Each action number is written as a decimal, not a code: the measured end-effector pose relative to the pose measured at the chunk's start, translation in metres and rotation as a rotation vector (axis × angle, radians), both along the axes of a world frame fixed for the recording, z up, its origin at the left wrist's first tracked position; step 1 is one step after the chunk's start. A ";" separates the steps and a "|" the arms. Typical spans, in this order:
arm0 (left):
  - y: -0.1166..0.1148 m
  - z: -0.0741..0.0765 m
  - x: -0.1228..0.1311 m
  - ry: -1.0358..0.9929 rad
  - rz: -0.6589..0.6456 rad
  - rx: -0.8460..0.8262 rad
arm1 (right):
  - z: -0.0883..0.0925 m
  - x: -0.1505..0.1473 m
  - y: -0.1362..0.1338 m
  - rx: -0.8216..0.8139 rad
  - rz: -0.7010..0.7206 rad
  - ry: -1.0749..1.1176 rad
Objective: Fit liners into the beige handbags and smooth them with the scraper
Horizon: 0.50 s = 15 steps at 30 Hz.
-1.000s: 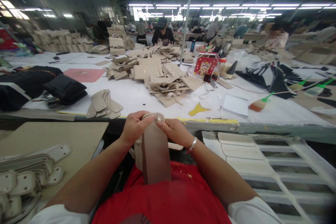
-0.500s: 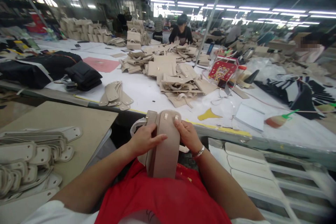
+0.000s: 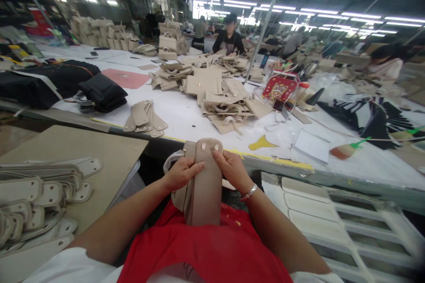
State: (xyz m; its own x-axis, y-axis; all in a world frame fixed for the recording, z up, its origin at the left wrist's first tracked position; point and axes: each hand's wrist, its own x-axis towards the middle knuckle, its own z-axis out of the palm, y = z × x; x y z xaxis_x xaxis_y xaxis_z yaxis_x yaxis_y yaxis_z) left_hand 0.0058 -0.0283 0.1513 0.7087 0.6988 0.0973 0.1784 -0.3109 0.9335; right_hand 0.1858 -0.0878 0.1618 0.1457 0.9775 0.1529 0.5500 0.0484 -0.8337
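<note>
Between my hands, upright against the red apron [image 3: 199, 252], is a beige handbag [image 3: 209, 185] with a long rounded flap and two small metal fittings near its top. My left hand [image 3: 181, 173] grips its left side, thumb lying across the flap. At the upper right edge my right hand [image 3: 234, 169] is closed, its thumb pressed beside the right fitting. A pale handle loop [image 3: 170, 159] sticks out behind my left hand. The fingers behind the bag are hidden.
Beige strips with holes [image 3: 43, 190] are stacked on a board at the left. Across the white table [image 3: 172, 115] lie a heap of beige bag pieces [image 3: 212, 86], a black bag [image 3: 102, 93] and a brush [image 3: 347, 150]. A slatted rack [image 3: 312, 205] stands right. A co-worker [image 3: 229, 37] sits opposite.
The view has shifted slightly, so the scene sits a little further left and up. Both hands keep their hold on the bag, with the left thumb slightly higher on the flap.
</note>
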 end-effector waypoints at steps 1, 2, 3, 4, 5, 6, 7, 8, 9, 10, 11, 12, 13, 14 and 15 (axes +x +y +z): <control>0.001 -0.001 -0.001 -0.023 -0.003 -0.033 | 0.000 0.000 -0.001 -0.012 0.018 -0.023; 0.002 -0.001 -0.002 -0.028 -0.017 -0.048 | 0.001 0.000 -0.002 -0.021 0.039 -0.032; 0.004 0.000 -0.002 -0.019 -0.030 -0.043 | 0.001 0.000 -0.003 -0.028 0.061 -0.023; 0.006 0.002 -0.003 -0.004 -0.033 -0.019 | 0.002 0.001 -0.003 -0.031 0.079 0.001; 0.009 0.005 -0.003 0.016 -0.019 0.022 | 0.003 0.001 -0.004 -0.032 0.095 0.038; 0.012 0.009 -0.003 0.036 0.017 0.074 | 0.003 0.001 -0.003 -0.033 0.110 0.080; 0.015 0.013 -0.002 0.058 0.067 0.131 | 0.004 0.000 -0.002 -0.037 0.124 0.122; 0.018 0.017 -0.001 0.078 0.116 0.187 | 0.004 0.000 -0.001 -0.043 0.137 0.160; 0.020 0.019 0.001 0.094 0.155 0.232 | 0.004 -0.001 0.001 -0.049 0.147 0.189; 0.021 0.020 0.004 0.106 0.181 0.260 | 0.003 -0.001 0.002 -0.054 0.150 0.205; 0.022 0.019 0.006 0.107 0.199 0.267 | 0.002 -0.002 0.004 -0.058 0.146 0.208; 0.022 0.016 0.008 0.096 0.208 0.251 | -0.001 -0.002 0.005 -0.061 0.137 0.197; 0.021 0.013 0.009 0.075 0.214 0.216 | -0.003 -0.002 0.005 -0.065 0.127 0.175; 0.020 0.008 0.010 0.050 0.219 0.170 | -0.007 -0.001 0.004 -0.069 0.121 0.144; 0.020 0.004 0.010 0.027 0.226 0.122 | -0.010 -0.001 0.002 -0.078 0.124 0.105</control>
